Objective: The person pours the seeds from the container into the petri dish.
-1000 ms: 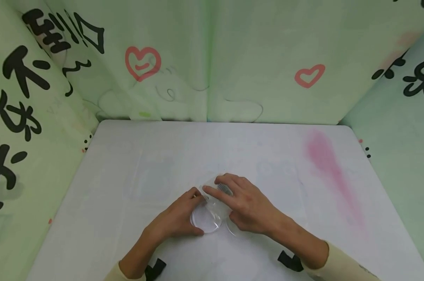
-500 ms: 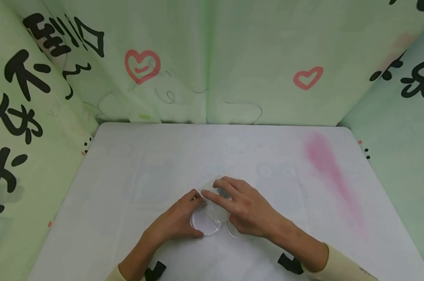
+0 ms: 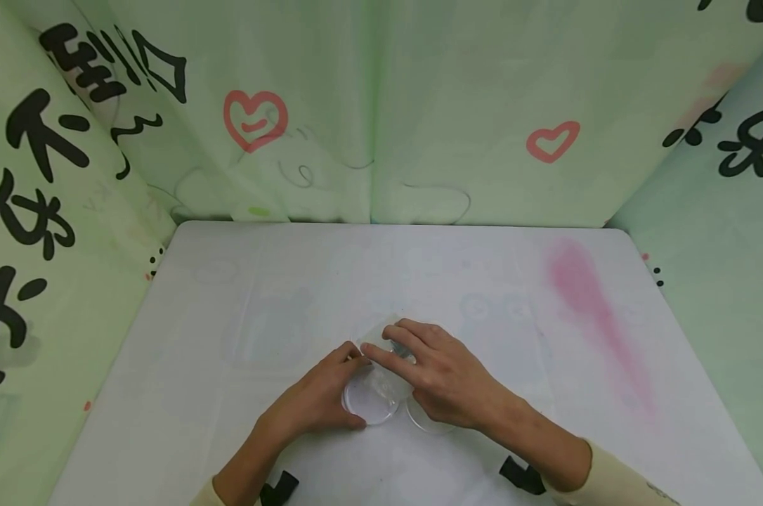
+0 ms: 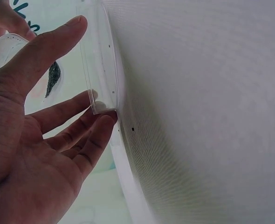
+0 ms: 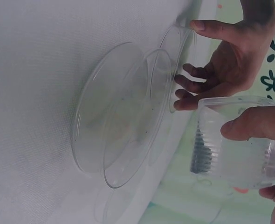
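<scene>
Clear plastic cup-shaped container (image 5: pixel 240 151) with dark granules (image 5: pixel 201 154), gripped by the right hand (image 3: pixel 447 374), tilts between the hands, its long axis running across, rim toward the left hand (image 3: pixel 327 393), whose thumb and fingers clasp a clear shallow round dish (image 3: pixel 370 407). Black characters (image 3: pixel 45 133) beyond the left hand are hard to read.
</scene>
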The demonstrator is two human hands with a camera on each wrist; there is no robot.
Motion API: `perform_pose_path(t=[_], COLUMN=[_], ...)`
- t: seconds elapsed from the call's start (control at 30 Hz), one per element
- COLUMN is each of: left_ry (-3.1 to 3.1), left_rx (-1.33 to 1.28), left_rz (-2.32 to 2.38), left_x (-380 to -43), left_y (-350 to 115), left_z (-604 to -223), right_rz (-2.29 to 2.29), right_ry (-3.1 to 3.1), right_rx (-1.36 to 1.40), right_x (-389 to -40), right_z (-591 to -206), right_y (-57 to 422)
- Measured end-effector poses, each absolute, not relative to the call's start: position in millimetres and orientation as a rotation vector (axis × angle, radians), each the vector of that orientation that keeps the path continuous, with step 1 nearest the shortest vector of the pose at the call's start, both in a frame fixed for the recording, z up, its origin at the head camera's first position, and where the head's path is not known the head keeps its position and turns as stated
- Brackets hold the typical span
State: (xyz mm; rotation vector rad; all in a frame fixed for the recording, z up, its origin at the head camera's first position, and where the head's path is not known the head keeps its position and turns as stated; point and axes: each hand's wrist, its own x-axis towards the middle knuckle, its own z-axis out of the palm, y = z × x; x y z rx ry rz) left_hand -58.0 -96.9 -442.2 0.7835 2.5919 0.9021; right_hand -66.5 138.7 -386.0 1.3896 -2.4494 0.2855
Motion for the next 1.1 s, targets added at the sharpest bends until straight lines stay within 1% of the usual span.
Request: perform_pose_path(t=[0.53, 1.1], left_ry=[2.598, 2.597], left_rx=[0.771, 0.787], left_rz=[0.898, 0.885], left_x=[-57.1, -58.5], left_y=[-98.3, -97.9], left_z=[-442.7, -443.0], right_rz=[0.21, 0.327], right_ry=[-2.407, -2.328], right_rx=[1.385, 1.433], right_x=[-62.9, -65.9], right_z=[-385.5, -386.6], right_y=[134.9, 132.4])
